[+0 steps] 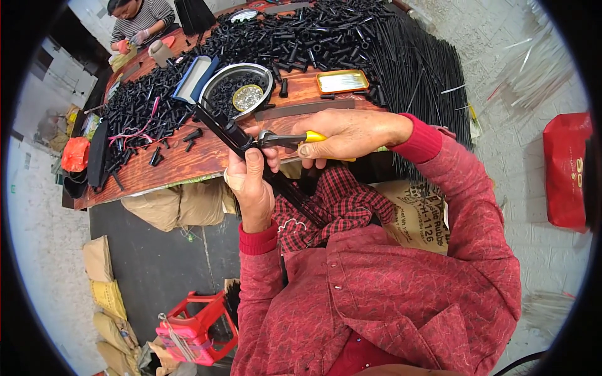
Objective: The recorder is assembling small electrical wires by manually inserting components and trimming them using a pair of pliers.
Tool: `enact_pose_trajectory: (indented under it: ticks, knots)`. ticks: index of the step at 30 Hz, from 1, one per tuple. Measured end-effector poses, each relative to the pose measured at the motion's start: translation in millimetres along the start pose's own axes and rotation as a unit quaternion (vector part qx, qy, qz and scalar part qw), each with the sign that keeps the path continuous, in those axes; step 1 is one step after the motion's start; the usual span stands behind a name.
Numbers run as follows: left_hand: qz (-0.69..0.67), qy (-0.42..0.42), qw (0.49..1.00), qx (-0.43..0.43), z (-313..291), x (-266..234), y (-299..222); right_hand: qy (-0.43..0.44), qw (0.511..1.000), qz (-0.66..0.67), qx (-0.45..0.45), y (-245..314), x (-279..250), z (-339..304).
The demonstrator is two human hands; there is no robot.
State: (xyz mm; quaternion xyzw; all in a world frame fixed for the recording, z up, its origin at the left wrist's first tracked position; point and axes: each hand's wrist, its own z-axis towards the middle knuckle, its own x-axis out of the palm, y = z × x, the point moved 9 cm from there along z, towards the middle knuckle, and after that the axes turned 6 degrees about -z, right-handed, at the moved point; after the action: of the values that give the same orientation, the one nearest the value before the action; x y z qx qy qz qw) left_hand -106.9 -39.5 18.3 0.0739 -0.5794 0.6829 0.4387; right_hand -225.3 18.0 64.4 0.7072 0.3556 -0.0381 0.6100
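My left hand (pixel 249 182) is closed round a bundle of thin black rods (pixel 213 125), which look like umbrella ribs, with a black plastic sleeve (pixel 236 133) among them. Tape wraps part of that hand. My right hand (pixel 351 133) grips pliers (pixel 282 139) with yellow handles, pointing left. Their jaws meet the bundle just beside the sleeve, at my left fingertips; what lies between the jaws is too small to make out. Lower parts of the rods run down over the checked red cloth (pixel 342 200) on my lap.
The wooden table (pixel 188 164) carries a heap of black plastic tubes (pixel 301 37), long black rods (pixel 414 94), an oval metal tray (pixel 268 75), a round tin of small metal bits (pixel 248 98) and a yellow-rimmed tray (pixel 342 81). Far left, another person (pixel 143 22) works. A red stool (pixel 194 329) stands lower left.
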Motion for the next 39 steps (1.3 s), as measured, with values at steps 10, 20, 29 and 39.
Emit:
enact_pose_trajectory:
  ticks: [10, 20, 29, 39]
  knots:
    - [-0.007, -0.007, 1.0, -0.005, 0.7, -1.8, 2.1, -0.007, 1.0, -0.024, -0.007, -4.5, -0.5, 5.9]
    - [0.05, -0.022, 0.998, 0.006, 2.5, 4.0, 5.8, -0.171, 0.923, -0.342, -0.053, 19.6, -18.5, -9.8]
    - [0.123, -0.043, 0.991, 0.004, -0.7, 16.6, 4.9, -0.012, 0.978, -0.195, 0.072, 6.3, -18.0, -7.4]
    - [0.142, -0.034, 0.989, 0.01, -1.4, 21.8, 3.7, -0.012, 0.878, -0.479, 0.006, 47.2, -22.2, -7.5]
